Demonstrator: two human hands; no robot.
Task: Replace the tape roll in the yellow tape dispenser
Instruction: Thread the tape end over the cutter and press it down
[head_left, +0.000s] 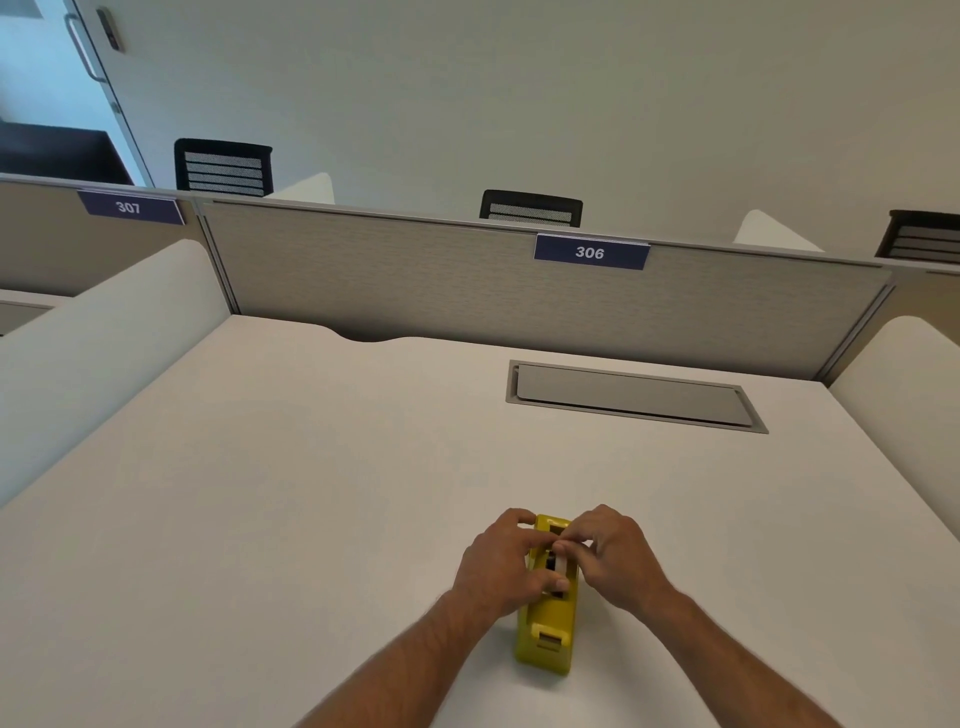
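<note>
The yellow tape dispenser (546, 636) stands on the white desk (322, 493) near its front edge, its cutter end toward me. A whitish tape roll (562, 564) sits in the dispenser's open cradle, mostly hidden by fingers. My left hand (501, 564) wraps the dispenser's left side, thumb over the top by the roll. My right hand (610, 553) comes in from the right, its fingertips pinched on the top of the tape roll.
A grey cable hatch (631, 396) is set into the desk at the back right. A grey partition (467, 280) labelled 306 closes the far edge, with white side dividers left and right. Black chairs stand beyond.
</note>
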